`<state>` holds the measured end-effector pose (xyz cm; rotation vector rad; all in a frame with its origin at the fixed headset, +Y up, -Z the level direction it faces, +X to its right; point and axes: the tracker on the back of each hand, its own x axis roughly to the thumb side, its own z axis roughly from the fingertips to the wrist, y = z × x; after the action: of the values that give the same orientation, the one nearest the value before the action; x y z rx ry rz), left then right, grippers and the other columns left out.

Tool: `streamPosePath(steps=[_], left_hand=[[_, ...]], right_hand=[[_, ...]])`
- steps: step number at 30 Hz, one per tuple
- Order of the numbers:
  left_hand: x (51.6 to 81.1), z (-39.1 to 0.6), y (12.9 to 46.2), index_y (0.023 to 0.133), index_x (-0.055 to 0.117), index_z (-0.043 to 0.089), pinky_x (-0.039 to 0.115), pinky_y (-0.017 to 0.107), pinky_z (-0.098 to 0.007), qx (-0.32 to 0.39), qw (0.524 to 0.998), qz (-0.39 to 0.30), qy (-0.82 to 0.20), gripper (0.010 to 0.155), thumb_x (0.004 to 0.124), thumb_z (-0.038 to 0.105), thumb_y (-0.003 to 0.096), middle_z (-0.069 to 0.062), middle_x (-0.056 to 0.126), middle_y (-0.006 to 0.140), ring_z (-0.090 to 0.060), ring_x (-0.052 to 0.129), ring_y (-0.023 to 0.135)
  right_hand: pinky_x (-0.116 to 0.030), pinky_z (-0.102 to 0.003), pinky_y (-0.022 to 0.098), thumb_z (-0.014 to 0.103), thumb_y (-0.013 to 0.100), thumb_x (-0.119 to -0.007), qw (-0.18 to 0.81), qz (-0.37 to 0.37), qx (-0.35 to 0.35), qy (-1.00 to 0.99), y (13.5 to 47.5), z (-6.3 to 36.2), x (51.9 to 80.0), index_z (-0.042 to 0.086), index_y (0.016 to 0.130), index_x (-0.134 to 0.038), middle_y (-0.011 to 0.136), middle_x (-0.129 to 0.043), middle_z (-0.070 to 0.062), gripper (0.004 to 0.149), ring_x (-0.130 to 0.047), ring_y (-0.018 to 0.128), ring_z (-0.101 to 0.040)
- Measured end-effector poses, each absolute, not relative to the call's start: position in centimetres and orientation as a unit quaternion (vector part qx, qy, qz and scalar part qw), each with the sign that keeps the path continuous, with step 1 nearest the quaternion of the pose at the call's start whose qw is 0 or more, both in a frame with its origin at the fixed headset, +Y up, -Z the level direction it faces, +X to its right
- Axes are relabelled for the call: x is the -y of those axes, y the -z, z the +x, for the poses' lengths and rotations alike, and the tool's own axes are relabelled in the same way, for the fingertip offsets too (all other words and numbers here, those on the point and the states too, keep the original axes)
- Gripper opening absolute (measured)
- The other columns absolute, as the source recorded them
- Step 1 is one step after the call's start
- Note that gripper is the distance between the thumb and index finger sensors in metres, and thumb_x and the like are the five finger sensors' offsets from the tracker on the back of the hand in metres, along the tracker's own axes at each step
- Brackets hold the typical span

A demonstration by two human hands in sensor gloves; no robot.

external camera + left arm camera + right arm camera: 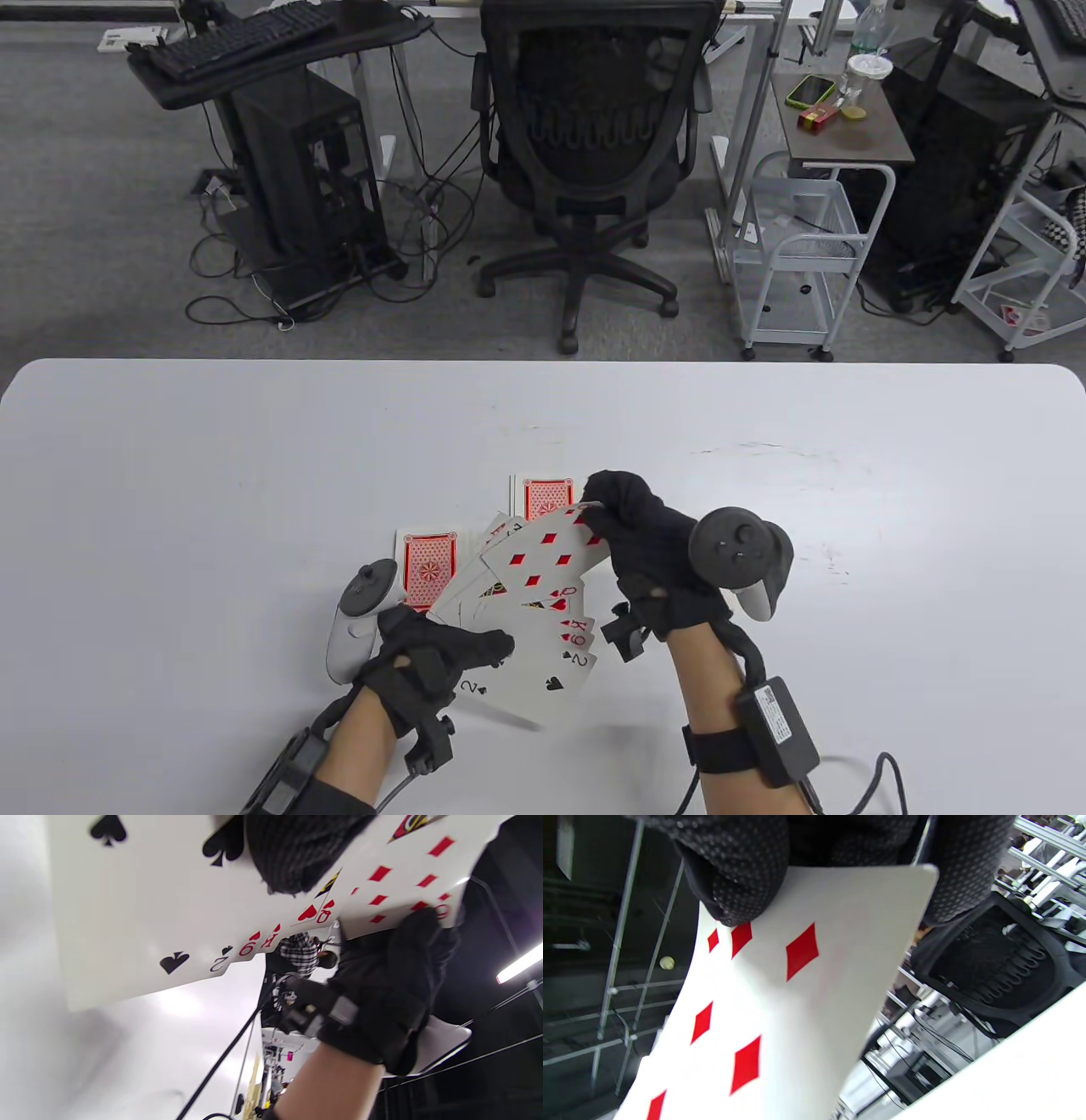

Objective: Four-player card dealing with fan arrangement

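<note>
We held a face-up fan of white playing cards [530, 620] in our left hand [424, 662]. Our right hand [653, 552] pinched its top diamond card [547, 552]. Two red-backed cards [427, 569] lay dealt on the white bench [212, 475]; most dealing seemed left.

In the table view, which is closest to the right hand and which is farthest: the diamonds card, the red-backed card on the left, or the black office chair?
1. Diamonds card: pinched by the right hand at its corner.
2. Red-backed card: flat on the table, left of the fan.
3. Black office chair: beyond the table's far edge.
</note>
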<state>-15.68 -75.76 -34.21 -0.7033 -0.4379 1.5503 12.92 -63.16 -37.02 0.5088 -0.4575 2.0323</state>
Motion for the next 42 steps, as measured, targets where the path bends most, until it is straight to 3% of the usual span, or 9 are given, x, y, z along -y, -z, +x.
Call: streamPosePath(steps=[13,17,23,29,31,33,35,40,42], left_hand=[[76.2,-14.6,34.0,0.104,0.059,0.042,0.085,0.058,-0.049,0.210,0.664,-0.354,-0.624,0.062,0.083,0.017,0.0514,0.006,0.078,0.104,-0.034,0.092,0.088],[76.0,-14.9,34.1,0.104,0.059,0.042,0.085,0.058,-0.049,0.208,0.655,-0.347,-0.638,0.062,0.083,0.017,0.0515,0.005,0.077,0.105,-0.034,0.092,0.088],[75.9,-15.4,34.2,0.103,0.060,0.043,0.085,0.058,-0.049,0.203,0.643,-0.334,-0.659,0.062,0.082,0.017,0.0515,0.005,0.077,0.105,-0.034,0.093,0.088],[76.1,-15.5,34.2,0.103,0.060,0.042,0.085,0.058,-0.049,0.192,0.639,-0.331,-0.668,0.062,0.083,0.017,0.0514,0.005,0.078,0.104,-0.034,0.092,0.088],[76.0,-15.7,34.3,0.103,0.060,0.043,0.085,0.059,-0.049,0.192,0.641,-0.325,-0.668,0.061,0.083,0.018,0.0516,0.005,0.078,0.104,-0.034,0.092,0.089],[75.8,-15.8,34.3,0.103,0.059,0.044,0.084,0.060,-0.048,0.195,0.625,-0.312,-0.689,0.062,0.082,0.018,0.0520,0.006,0.077,0.105,-0.033,0.091,0.090],[75.5,-16.3,34.3,0.103,0.059,0.044,0.083,0.061,-0.048,0.187,0.600,-0.284,-0.725,0.062,0.082,0.018,0.0522,0.007,0.076,0.105,-0.032,0.090,0.091],[75.4,-17.9,34.4,0.103,0.056,0.047,0.080,0.064,-0.047,0.151,0.541,-0.200,-0.803,0.061,0.081,0.020,0.0534,0.010,0.074,0.106,-0.029,0.086,0.095],[75.5,-18.3,34.4,0.103,0.055,0.047,0.080,0.066,-0.047,0.137,0.529,-0.177,-0.818,0.061,0.080,0.020,0.0539,0.011,0.072,0.107,-0.029,0.085,0.096]], right_hand=[[-0.069,-0.064,0.055,0.023,0.048,-0.080,0.509,0.196,0.255,-0.798,36.3,15.3,61.5,0.028,0.089,-0.074,0.080,-0.088,0.001,0.042,-0.101,0.064,-0.028],[-0.068,-0.065,0.056,0.025,0.049,-0.079,0.485,0.236,0.190,-0.821,36.7,14.0,61.9,0.024,0.090,-0.077,0.081,-0.088,-0.005,0.040,-0.101,0.067,-0.031],[-0.057,-0.072,0.060,0.028,0.051,-0.080,0.486,0.294,0.094,-0.817,36.8,10.0,63.8,0.027,0.089,-0.080,0.104,-0.063,-0.018,0.038,-0.076,0.093,-0.047],[-0.052,-0.075,0.061,0.030,0.050,-0.083,0.500,0.290,0.067,-0.813,36.8,8.1,65.5,0.031,0.087,-0.081,0.108,-0.053,-0.021,0.038,-0.065,0.097,-0.053],[-0.050,-0.076,0.061,0.032,0.052,-0.083,0.513,0.286,0.062,-0.807,37.1,8.5,65.8,0.032,0.091,-0.080,0.109,-0.050,-0.020,0.039,-0.063,0.098,-0.053],[-0.051,-0.075,0.061,0.037,0.052,-0.083,0.520,0.280,0.057,-0.805,37.3,8.9,66.0,0.033,0.101,-0.069,0.110,-0.050,-0.020,0.051,-0.065,0.098,-0.052],[-0.056,-0.072,0.060,0.042,0.053,-0.081,0.548,0.249,0.046,-0.797,37.6,9.8,66.3,0.018,0.108,-0.057,0.108,-0.053,-0.019,0.064,-0.073,0.093,-0.048],[-0.067,-0.064,0.055,0.043,0.058,-0.076,0.544,0.154,-0.022,-0.825,38.2,10.5,68.2,0.011,0.105,-0.061,0.092,-0.075,-0.015,0.058,-0.094,0.068,-0.035],[-0.065,-0.064,0.056,0.043,0.059,-0.074,0.527,0.148,-0.053,-0.835,38.1,10.0,68.8,0.011,0.107,-0.060,0.093,-0.073,-0.016,0.059,-0.092,0.069,-0.036]])
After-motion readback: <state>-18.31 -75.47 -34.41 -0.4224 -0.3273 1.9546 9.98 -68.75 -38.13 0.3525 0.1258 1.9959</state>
